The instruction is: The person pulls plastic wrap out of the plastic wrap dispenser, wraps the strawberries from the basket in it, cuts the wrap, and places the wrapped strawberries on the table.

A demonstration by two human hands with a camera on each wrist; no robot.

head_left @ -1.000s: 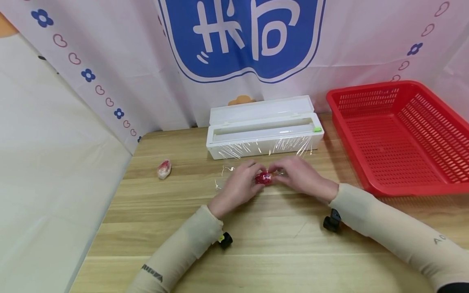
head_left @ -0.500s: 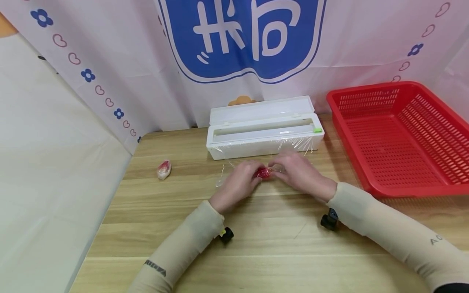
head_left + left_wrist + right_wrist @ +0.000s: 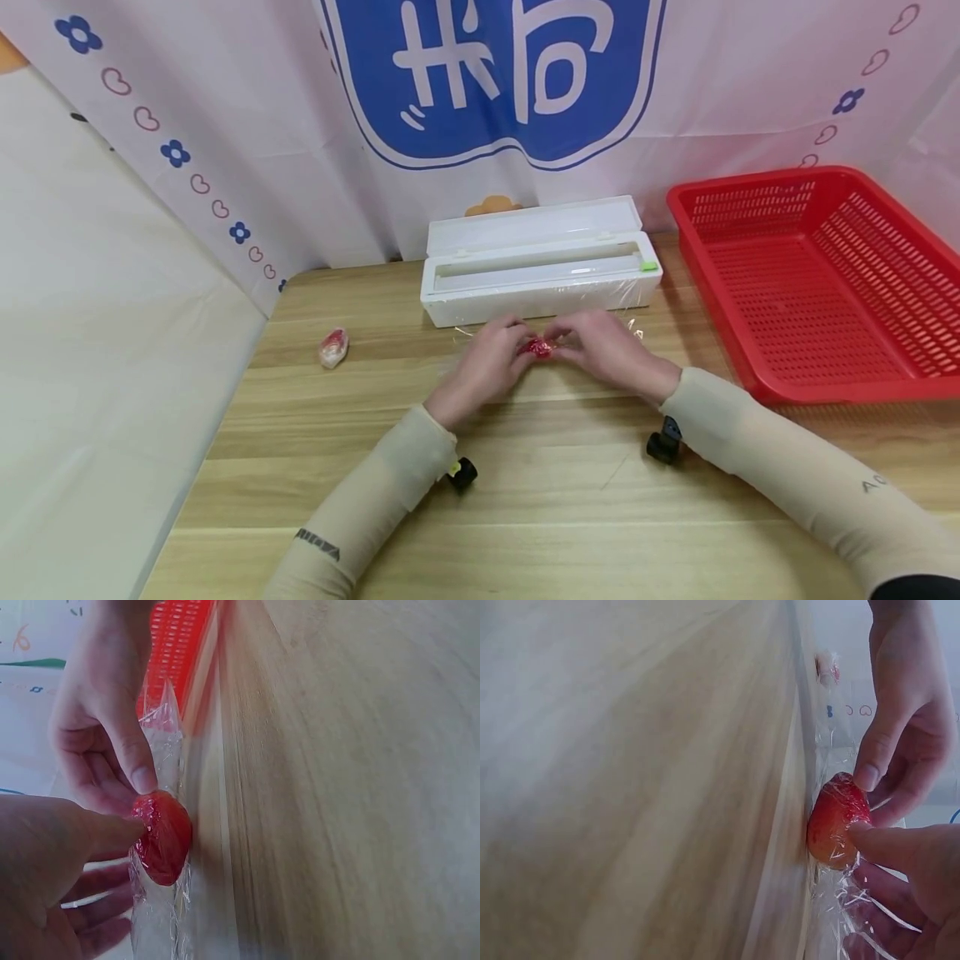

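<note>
Wooden table [image 3: 562, 500] bears basket [image 3: 795, 308] and open white box [image 3: 540, 302]; both hands [image 3: 487, 358] [image 3: 603, 350] pinch red fruit [image 3: 166, 844].

Head view: high, farthest off, facing forward and down over worktop [image 3: 555, 500]. Left wrist: low, close, turned sideways, facing right hand [image 3: 603, 346], basket [image 3: 847, 390] behind. Right wrist: likewise sideways, facing left hand [image 3: 483, 367]. Both wrist views share red item [image 3: 166, 844].
</note>
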